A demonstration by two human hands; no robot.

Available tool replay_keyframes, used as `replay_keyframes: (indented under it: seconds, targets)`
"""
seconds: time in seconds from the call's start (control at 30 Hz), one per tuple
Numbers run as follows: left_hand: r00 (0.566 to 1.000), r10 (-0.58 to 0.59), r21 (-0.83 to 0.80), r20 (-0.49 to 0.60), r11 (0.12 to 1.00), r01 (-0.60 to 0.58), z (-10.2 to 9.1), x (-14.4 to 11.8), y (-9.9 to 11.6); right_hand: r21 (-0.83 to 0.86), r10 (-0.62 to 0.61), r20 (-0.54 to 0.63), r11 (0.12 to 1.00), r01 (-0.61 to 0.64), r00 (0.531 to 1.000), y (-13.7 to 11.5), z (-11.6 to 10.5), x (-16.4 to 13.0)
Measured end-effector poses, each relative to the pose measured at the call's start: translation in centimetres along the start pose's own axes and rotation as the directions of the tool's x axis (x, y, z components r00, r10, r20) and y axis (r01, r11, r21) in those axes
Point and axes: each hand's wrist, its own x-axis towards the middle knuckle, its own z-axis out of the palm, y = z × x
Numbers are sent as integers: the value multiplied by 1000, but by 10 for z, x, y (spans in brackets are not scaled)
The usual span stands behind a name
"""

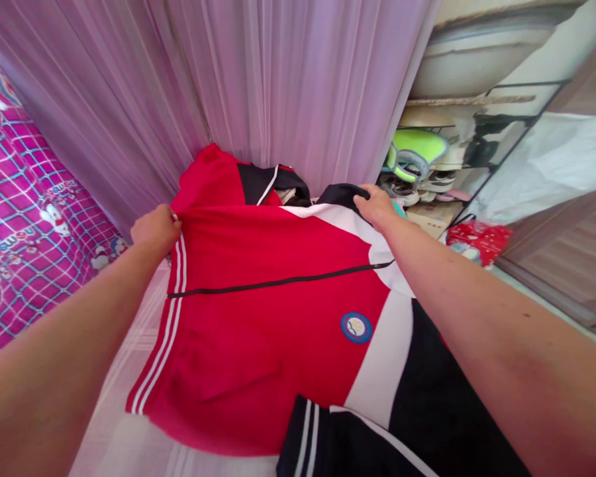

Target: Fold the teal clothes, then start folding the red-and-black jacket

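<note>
A red, white and black zip-up jacket is spread in front of me, its black zipper running across the middle and a round blue badge on the chest. My left hand is closed on the striped hem at the far left corner. At the shoulder end, my right hand pinches the black and white cloth on the far side. Between the hands the far edge is pulled fairly straight. One black sleeve with white stripes lies folded nearest me. Behind the jacket sits another red and black garment, partly hidden.
A pale checked sheet lies under the jacket. Lilac curtains hang just behind. Pink patterned fabric stands at the left. At the right, a rack holds shoes and a green-yellow item, with a red bag below.
</note>
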Motion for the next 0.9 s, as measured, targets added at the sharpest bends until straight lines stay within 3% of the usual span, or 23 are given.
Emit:
replay_keyframes:
  seconds: [0.1,0.2,0.27,0.33,0.43,0.53,0.63,0.77,0.9]
  targets:
    - [998,68,-66,7,996,-67,24,-25,-11,-106,24,95,994,-14,995,-1,-5,-32]
    - [959,276,-117,-57,953,-281,57,-70,-39,-155,-162,198,969,194,967,6,-13,-94]
    - [933,354,-141,-60,923,-359,76,-104,-63,-188,-296,303,913,362,906,17,-18,-144]
    - [954,299,-149,2,944,-296,88,-136,-85,-262,-306,425,859,440,852,33,-25,-192]
    - [974,179,-113,138,980,-164,89,-170,-107,-432,-124,513,817,381,849,58,-36,-238]
    - [974,119,-25,191,993,-116,81,-187,-112,-528,-58,478,779,339,877,71,-44,-251]
    - [974,65,24,219,997,-72,73,-189,-109,-574,-38,442,755,316,896,68,-47,-250]
    - [931,-45,46,361,998,31,70,-183,-106,-575,-74,454,737,355,888,61,-49,-250]
    - [913,-58,22,403,998,54,69,-178,-113,-559,-61,465,753,346,883,63,-49,-250]
